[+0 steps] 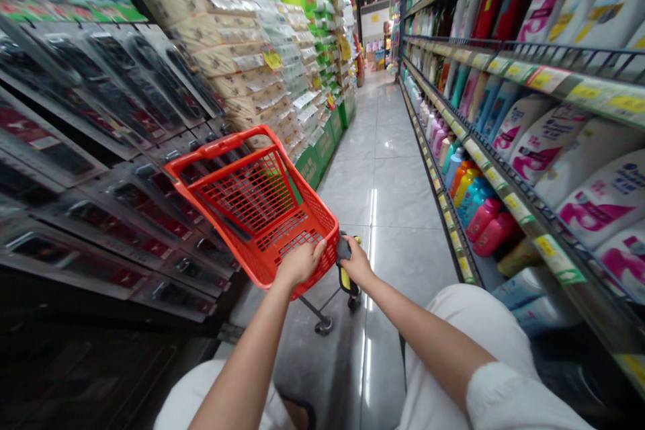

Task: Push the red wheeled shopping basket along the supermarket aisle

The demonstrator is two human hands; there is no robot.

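A red plastic shopping cart (277,225) with a grid-like basket stands tilted in view ahead of me, with caster wheels below. My left hand (305,262) is closed on the near rim of its basket, thumb pointing up. Just right of the basket, my right hand (357,262) is closed around a dark grey object (343,248) with yellow and black parts, at the cart's near corner. I cannot tell whether that object belongs to the cart. The basket shows only its grid floor and walls.
Shelves (529,74) of shampoo and wash bottles line the right side. Boxed tools (101,80) in clear packs hang at left. Stacked tissue packs (242,60) rise behind the cart. A grey tiled aisle (388,168) runs ahead. My knees show below.
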